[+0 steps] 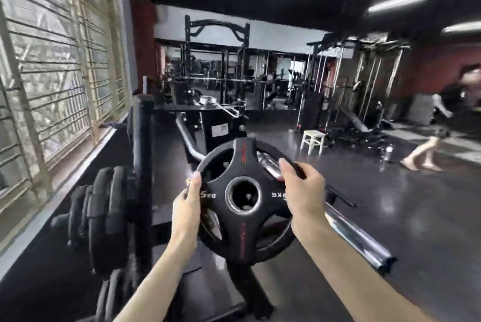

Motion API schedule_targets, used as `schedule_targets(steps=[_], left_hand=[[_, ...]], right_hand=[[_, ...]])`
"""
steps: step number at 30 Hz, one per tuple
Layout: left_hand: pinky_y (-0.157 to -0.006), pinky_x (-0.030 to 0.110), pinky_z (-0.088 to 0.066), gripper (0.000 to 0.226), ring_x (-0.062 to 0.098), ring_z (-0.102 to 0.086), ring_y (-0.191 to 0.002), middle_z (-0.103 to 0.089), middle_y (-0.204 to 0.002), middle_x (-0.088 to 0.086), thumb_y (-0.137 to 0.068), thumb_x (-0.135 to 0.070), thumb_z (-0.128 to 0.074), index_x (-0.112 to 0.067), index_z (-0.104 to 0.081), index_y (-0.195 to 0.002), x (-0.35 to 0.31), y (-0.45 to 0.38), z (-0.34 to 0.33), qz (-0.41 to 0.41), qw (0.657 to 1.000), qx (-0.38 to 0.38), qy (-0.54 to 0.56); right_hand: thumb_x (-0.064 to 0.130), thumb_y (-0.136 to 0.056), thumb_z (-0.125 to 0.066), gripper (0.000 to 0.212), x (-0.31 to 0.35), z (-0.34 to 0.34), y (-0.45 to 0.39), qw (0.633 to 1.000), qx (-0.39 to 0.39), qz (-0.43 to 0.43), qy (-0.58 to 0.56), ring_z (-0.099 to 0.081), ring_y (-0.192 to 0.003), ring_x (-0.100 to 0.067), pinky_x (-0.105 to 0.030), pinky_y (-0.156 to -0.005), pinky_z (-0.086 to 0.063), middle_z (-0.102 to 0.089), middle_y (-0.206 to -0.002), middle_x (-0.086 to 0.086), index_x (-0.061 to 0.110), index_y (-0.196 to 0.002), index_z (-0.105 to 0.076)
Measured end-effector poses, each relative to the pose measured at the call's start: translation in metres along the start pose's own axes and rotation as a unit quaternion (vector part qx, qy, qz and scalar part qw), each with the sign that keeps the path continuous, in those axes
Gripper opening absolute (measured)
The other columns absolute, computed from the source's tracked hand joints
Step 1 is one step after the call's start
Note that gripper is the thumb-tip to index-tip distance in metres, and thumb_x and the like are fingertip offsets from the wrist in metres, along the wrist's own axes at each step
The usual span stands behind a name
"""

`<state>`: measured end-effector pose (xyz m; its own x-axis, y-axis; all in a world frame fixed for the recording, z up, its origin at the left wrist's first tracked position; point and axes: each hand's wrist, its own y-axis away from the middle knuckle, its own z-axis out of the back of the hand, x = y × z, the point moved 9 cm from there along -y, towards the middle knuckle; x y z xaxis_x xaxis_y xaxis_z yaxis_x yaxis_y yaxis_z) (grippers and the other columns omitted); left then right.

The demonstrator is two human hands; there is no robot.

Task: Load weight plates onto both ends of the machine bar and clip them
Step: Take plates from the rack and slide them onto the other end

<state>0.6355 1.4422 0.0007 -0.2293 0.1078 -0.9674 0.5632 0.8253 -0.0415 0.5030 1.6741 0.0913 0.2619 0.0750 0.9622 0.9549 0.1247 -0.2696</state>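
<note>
At the centre of the frame the weight plate [243,198] looks like matt black rubber, slightly grainy, with red printed lines and pale lettering; its centre hole is lined with a dull metal ring [243,194]; the machine bar [356,237] running to the lower right is bright polished chrome, mirror-glossy; the stacked plates [104,215] at lower left have the same matt black rubbery look; the floor [390,204] at right is dark, smooth and glossy; the small stool [313,141] right of centre looks white-painted, its material unclear.
</note>
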Motion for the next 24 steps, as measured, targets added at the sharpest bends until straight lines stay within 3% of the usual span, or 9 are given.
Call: schedule_targets(steps=[3, 7, 11, 14, 19, 24], left_hand=[[-0.097, 0.047, -0.055, 0.072, 0.019, -0.075, -0.096, -0.080, -0.096, 0.000, -0.075, -0.082, -0.056, -0.019, -0.076, -0.104, 0.011, 0.043, -0.060, 0.009, 0.999, 0.032, -0.009], [-0.088, 0.043, -0.058, 0.064, 0.019, -0.077, -0.084, -0.081, -0.088, 0.000, -0.081, -0.078, -0.057, -0.019, -0.077, -0.099, 0.031, 0.088, -0.119, 0.032, 0.996, 0.073, -0.031], [-0.069, 0.041, -0.060, 0.051, 0.020, -0.071, -0.063, -0.079, -0.081, 0.010, -0.087, -0.068, -0.058, -0.021, -0.078, -0.091, 0.045, 0.115, -0.160, 0.019, 0.986, 0.134, -0.094], [-0.044, 0.031, -0.052, 0.052, 0.021, -0.062, -0.044, -0.075, -0.080, 0.024, -0.089, -0.062, -0.060, -0.012, -0.073, -0.091, 0.052, 0.127, -0.179, 0.023, 0.978, 0.167, -0.125], [-0.054, 0.029, -0.056, 0.060, 0.020, -0.071, -0.056, -0.079, -0.077, 0.007, -0.085, -0.069, -0.060, -0.012, -0.074, -0.093, 0.052, 0.138, -0.202, 0.015, 0.960, 0.198, -0.196], [-0.042, 0.024, -0.051, 0.049, 0.021, -0.068, -0.046, -0.075, -0.070, 0.017, -0.084, -0.054, -0.073, -0.006, -0.065, -0.091, 0.048, 0.144, -0.221, -0.040, 0.931, 0.278, -0.235]], right_hand=[[0.034, -0.090, -0.069, 0.019, 0.001, 0.077, -0.007, 1.000, -0.022, -0.008, 0.000, -0.057, -0.046, 0.005, -0.010, -0.043, -0.041, -0.068, -0.067, 0.002, 0.016, -0.083, -0.069], [0.039, -0.088, -0.069, 0.018, -0.013, 0.155, -0.011, 0.997, -0.040, -0.063, 0.018, -0.068, -0.077, -0.018, -0.034, -0.069, -0.053, -0.074, -0.081, -0.001, 0.021, -0.085, -0.070], [0.035, -0.084, -0.069, 0.019, -0.046, 0.213, -0.006, 0.990, -0.084, -0.117, 0.007, -0.065, -0.069, -0.024, -0.036, -0.067, -0.053, -0.072, -0.074, -0.003, 0.017, -0.080, -0.071], [0.035, -0.083, -0.068, 0.020, -0.071, 0.240, -0.002, 0.984, -0.107, -0.145, -0.002, -0.062, -0.067, -0.024, -0.033, -0.064, -0.048, -0.070, -0.069, -0.002, 0.016, -0.075, -0.070], [0.039, -0.082, -0.066, 0.025, -0.082, 0.262, -0.012, 0.983, -0.107, -0.151, -0.011, -0.060, -0.066, -0.023, -0.032, -0.064, -0.047, -0.066, -0.067, 0.000, 0.016, -0.072, -0.068], [0.050, -0.083, -0.066, 0.036, -0.108, 0.273, -0.014, 0.979, -0.108, -0.172, -0.030, -0.060, -0.067, -0.023, -0.034, -0.065, -0.047, -0.066, -0.070, -0.002, 0.017, -0.071, -0.061]])
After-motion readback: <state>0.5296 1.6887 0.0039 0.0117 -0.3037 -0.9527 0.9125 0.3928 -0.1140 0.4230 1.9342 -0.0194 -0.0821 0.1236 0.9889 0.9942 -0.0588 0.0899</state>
